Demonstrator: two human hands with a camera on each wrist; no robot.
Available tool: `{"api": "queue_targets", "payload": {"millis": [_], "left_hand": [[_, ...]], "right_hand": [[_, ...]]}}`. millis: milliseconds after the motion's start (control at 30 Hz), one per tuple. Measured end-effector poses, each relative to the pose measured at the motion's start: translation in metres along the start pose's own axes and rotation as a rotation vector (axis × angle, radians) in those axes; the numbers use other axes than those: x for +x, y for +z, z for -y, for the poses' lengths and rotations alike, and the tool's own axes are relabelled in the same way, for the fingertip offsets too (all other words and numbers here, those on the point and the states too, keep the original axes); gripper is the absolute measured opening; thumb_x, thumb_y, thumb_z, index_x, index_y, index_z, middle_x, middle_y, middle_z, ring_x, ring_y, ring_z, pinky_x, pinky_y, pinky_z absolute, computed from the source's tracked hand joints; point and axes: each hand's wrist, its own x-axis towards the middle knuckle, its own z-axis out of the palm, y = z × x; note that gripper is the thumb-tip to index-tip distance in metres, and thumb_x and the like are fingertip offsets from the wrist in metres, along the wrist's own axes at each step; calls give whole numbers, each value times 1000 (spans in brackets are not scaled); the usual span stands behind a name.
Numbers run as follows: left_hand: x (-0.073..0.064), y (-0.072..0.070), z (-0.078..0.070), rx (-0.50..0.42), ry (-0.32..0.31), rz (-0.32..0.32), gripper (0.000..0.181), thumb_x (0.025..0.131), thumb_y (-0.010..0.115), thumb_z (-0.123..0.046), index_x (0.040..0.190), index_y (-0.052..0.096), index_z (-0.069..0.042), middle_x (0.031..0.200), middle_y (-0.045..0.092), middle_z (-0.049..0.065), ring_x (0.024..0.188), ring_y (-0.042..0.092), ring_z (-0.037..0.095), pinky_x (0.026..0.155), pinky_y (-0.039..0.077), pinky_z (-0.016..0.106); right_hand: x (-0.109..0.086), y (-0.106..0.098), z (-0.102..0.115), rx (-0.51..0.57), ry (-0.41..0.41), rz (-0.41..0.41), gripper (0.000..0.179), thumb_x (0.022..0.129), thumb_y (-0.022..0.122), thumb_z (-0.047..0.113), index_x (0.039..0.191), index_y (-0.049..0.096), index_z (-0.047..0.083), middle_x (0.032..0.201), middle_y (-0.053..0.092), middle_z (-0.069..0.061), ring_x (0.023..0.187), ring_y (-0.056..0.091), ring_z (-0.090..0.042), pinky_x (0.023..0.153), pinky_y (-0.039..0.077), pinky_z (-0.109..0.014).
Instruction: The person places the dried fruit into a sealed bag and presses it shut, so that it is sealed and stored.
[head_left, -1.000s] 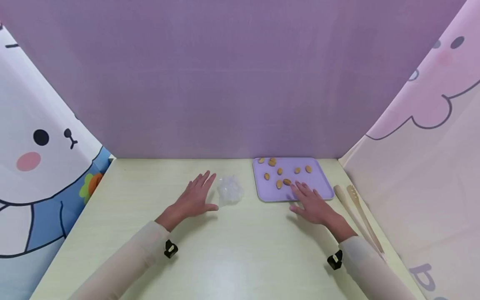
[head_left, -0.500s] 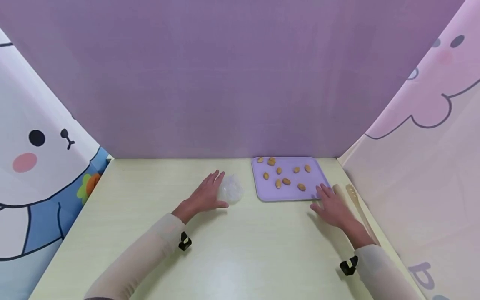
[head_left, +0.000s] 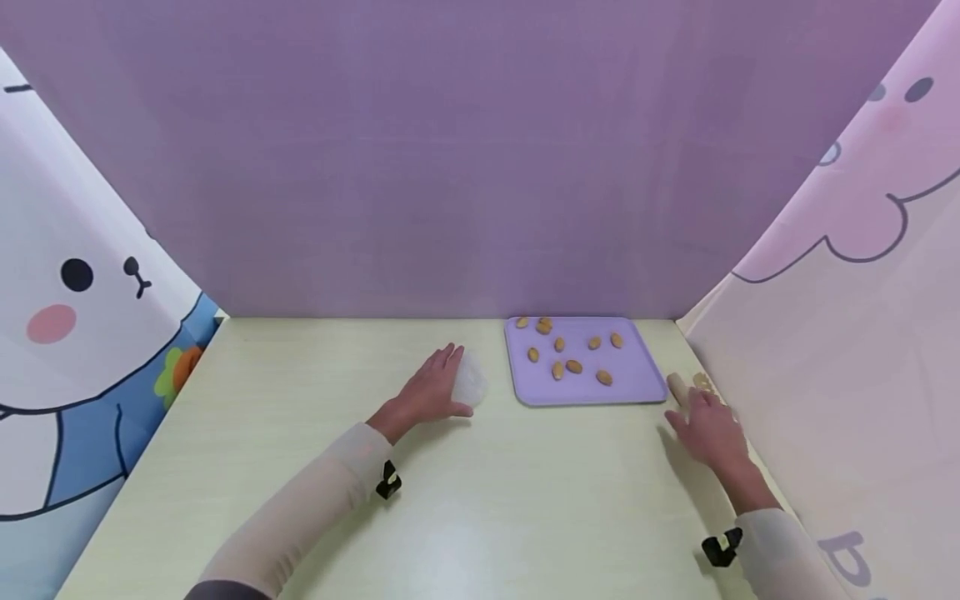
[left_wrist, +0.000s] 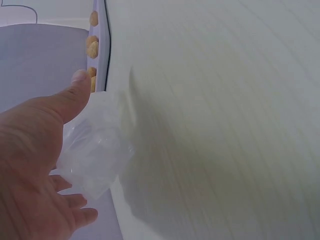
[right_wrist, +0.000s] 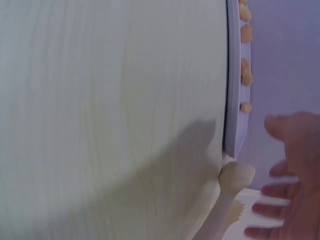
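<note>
My left hand (head_left: 429, 392) is at the left side of a crumpled clear plastic bag (head_left: 471, 383), its thumb apart from its fairly straight fingers. The left wrist view shows the bag (left_wrist: 97, 155) beyond the palm, between thumb and fingers. At the right edge of the table my right hand (head_left: 711, 429) hovers over two pale wooden utensils, thumb spread and fingers extended. The rounded end of one wooden utensil (head_left: 677, 388) and the slotted head of a wooden spoon (head_left: 702, 382) show past the fingers; the hand hides most of their handles. Nothing is in its grasp in the right wrist view.
A shallow lilac tray (head_left: 637, 387) at the back of the table bears several brown, almond-like nuts (head_left: 573, 367). Behind the pale wooden table (head_left: 450, 500) rises a purple cloth wall (head_left: 465, 167). Printed cloth walls stand at the left and right sides.
The left hand has moved right, up to the plastic bag. The right hand has moved from over the tray rightward to the wooden utensils, uncovering a nut on the tray.
</note>
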Motion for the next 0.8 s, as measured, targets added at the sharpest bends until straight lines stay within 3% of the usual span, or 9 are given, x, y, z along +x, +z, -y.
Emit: {"api": "queue_targets", "payload": {"millis": [133,267,600,800], "left_hand": [[3,3,-2,4,-4,17,114,80,86,-42,161,18,0,166,22,24,152,25,45,123,27,53],[4,4,-2,10,-5,26,109,84,83,-41,160,18,2,165,25,25,152,27,44,122,30,53],[3,3,-2,0,-10,13,99,85,82,-38,156,27,2,156,37,25,146,36,40,112,44,54],[4,4,-1,19,-3,3,98,84,82,-39,156,28,1,156,38,24,145,37,39,111,44,53]], "right_hand": [[-5,-3,-12,9,175,57,67,101,50,41,134,39,-16,126,44,-46,108,48,-66,74,48,-67],[-7,-1,-23,31,278,124,69,99,48,44,129,41,-17,118,45,-43,103,50,-59,68,47,-59],[-14,2,-36,44,374,231,55,97,44,32,111,48,-21,95,50,-33,77,54,-40,58,44,-44],[-13,3,-36,48,393,248,53,96,43,33,104,52,-18,89,51,-29,73,54,-36,57,45,-42]]}}
